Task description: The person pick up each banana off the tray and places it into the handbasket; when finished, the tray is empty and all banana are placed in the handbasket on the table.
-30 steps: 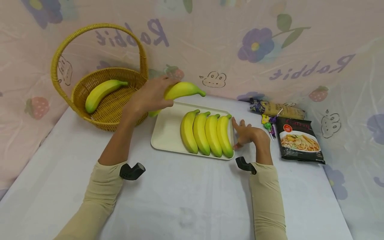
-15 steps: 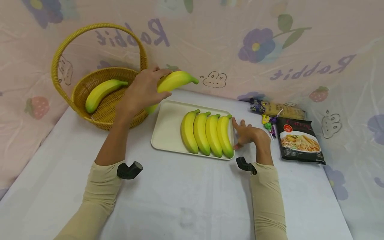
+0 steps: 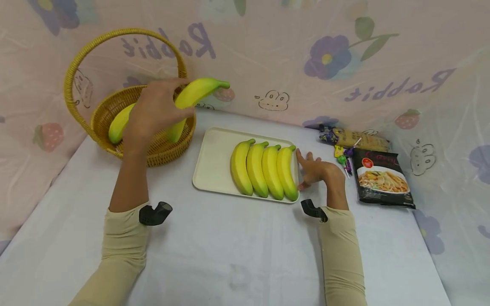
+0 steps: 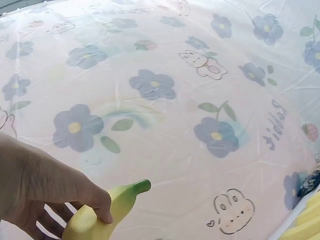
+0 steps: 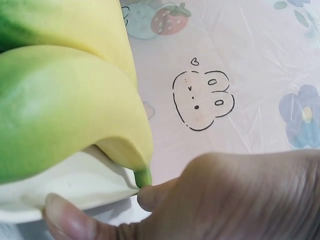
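A yellow banana (image 3: 197, 91) with greenish ends is gripped by my left hand (image 3: 153, 108), raised over the wicker basket (image 3: 168, 157). The banana's stem points right; its lower end overlaps the basket's inside. In the left wrist view, the thumb lies across the banana (image 4: 92, 220). Another banana (image 3: 120, 123) rests in the basket, partly hidden behind the hand. My right hand (image 3: 315, 170) is at the right edge of a cream tray (image 3: 214, 161), fingers spread, with thumb and forefinger touching its rim. Several bananas (image 3: 256, 170) lie side by side on the tray's right half.
Right of the tray lie a black noodle packet (image 3: 383, 178), a long yellowish packet (image 3: 360, 140) and some small wrapped lollipops (image 3: 342, 160). The basket's tall handle (image 3: 69, 91) arches up near the left hand. A printed curtain (image 3: 245, 55) hangs behind the white table.
My left hand has carried the banana left and up, from beside the tray to over the basket. The right hand, the tray and its bananas have stayed in place.
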`<state>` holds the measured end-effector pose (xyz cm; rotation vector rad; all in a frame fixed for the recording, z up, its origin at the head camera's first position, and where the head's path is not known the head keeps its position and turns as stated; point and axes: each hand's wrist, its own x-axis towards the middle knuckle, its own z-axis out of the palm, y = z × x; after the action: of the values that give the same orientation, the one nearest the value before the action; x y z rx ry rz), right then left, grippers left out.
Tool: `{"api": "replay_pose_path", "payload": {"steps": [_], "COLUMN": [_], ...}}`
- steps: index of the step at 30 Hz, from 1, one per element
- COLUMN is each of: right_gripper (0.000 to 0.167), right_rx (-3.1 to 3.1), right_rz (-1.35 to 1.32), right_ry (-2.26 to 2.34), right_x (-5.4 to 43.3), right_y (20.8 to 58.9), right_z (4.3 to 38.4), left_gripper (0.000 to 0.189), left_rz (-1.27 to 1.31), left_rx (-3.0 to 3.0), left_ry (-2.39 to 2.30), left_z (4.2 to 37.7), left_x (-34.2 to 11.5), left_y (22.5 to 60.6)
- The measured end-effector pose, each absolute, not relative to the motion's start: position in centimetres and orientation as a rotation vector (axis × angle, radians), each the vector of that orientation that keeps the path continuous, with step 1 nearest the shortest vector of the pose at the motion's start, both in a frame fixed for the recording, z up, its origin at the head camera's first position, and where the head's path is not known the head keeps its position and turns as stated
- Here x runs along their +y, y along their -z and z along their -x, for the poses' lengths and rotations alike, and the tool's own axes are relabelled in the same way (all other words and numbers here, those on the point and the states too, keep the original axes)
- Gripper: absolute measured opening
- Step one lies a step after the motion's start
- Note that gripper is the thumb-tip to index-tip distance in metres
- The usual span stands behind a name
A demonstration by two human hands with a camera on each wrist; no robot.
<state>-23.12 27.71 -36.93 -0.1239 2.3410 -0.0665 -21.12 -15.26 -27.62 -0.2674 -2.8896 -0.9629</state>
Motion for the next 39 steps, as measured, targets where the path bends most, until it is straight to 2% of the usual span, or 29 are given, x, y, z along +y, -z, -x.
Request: {"api": "replay_pose_path", "payload": {"steps": [24,39], "right_gripper": [0.127,0.128], "right_rx": [2.336,2.334], "right_rz": [0.125,0.130], "right_ry": [0.072,0.063], "right_x": [27.6,27.6], "right_y": [36.9,36.9], "right_z": [23.0,23.1], "left_gripper": [0.068,0.064], "left_rz": [0.020,-0.157], "left_rx": [-3.007,-3.201], "left_ry": [0.903,0.830], "left_z": [22.4,24.7], "left_x": [-23.3,-25.1], "left_y": [30.4,33.9]}}
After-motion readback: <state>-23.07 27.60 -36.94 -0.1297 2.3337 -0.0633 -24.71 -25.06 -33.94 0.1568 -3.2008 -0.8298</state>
